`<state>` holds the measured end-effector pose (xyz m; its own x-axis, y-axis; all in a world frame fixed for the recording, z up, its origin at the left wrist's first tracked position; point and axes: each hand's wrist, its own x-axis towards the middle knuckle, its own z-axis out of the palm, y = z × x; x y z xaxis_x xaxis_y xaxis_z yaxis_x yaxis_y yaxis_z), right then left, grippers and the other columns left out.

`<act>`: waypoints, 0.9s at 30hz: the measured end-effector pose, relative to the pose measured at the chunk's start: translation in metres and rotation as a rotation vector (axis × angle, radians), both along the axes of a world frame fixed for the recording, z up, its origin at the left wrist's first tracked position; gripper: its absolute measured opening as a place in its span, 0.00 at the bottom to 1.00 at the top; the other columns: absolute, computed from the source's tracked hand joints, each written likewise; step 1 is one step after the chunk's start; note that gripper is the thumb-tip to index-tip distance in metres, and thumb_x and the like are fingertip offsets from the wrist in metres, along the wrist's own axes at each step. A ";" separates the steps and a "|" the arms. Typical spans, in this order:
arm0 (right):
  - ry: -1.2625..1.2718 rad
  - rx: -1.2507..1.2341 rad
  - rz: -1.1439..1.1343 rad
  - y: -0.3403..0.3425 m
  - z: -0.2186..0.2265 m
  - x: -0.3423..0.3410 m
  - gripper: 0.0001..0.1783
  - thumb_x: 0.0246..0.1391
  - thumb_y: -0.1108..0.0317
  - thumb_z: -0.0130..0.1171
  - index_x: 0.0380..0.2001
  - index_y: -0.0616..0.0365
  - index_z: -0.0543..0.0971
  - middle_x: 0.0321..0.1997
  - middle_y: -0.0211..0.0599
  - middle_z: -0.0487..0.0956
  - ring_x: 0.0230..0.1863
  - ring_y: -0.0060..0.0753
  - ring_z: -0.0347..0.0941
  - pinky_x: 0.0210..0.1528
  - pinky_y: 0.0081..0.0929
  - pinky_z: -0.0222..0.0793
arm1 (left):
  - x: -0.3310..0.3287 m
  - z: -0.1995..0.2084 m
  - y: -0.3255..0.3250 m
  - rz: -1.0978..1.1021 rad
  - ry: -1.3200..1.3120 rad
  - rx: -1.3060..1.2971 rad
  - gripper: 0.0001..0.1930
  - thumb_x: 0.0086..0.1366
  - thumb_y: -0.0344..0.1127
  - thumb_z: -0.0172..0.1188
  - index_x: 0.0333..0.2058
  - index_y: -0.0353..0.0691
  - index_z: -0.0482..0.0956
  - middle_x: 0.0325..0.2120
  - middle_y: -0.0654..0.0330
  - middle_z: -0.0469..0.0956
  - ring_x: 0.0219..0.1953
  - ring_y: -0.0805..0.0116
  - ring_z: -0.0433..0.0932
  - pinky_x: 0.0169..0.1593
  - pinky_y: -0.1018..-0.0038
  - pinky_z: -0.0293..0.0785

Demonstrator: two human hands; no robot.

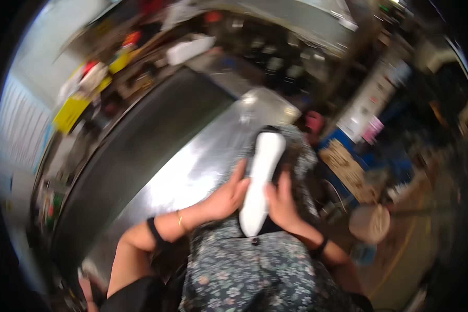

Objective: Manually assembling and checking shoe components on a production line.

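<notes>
One white piece (265,169) between extended, loosely spread fingers (239,170) of your left hand (225,198) and right hand (285,209); whether gripped, cannot tell.

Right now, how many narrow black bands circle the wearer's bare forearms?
2: one black band on the left forearm, another band on the right forearm. Sleeves or blur may hide others.

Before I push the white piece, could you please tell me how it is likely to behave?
The white piece is probably fairly stiff, since its long outline shows no sharp fold between the left hand and the right hand. It may slide easily, as its surface looks smooth, though blur hides any texture.
</notes>
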<state>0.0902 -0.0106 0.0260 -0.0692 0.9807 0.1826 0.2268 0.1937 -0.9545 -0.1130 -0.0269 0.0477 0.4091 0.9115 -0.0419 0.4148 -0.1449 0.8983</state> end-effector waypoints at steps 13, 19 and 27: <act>-0.098 -0.149 0.215 -0.038 0.005 0.048 0.37 0.70 0.57 0.45 0.70 0.67 0.45 0.70 0.51 0.59 0.68 0.41 0.57 0.68 0.34 0.52 | 0.055 0.028 0.088 0.004 -0.762 -0.399 0.32 0.75 0.58 0.37 0.64 0.39 0.64 0.57 0.58 0.70 0.56 0.70 0.69 0.63 0.71 0.64; 0.540 -0.222 0.177 0.051 0.022 0.054 0.36 0.71 0.44 0.34 0.68 0.61 0.59 0.72 0.41 0.60 0.72 0.32 0.53 0.72 0.29 0.45 | 0.069 0.020 0.092 -0.021 -0.427 -0.098 0.18 0.70 0.40 0.57 0.55 0.40 0.72 0.50 0.64 0.73 0.51 0.77 0.70 0.54 0.78 0.67; 0.194 -0.098 0.065 0.059 0.014 0.039 0.17 0.68 0.68 0.38 0.50 0.66 0.73 0.55 0.46 0.75 0.58 0.39 0.71 0.62 0.34 0.64 | 0.075 0.000 0.096 -0.182 -0.529 0.121 0.19 0.72 0.39 0.47 0.57 0.36 0.68 0.55 0.53 0.68 0.60 0.58 0.66 0.64 0.66 0.59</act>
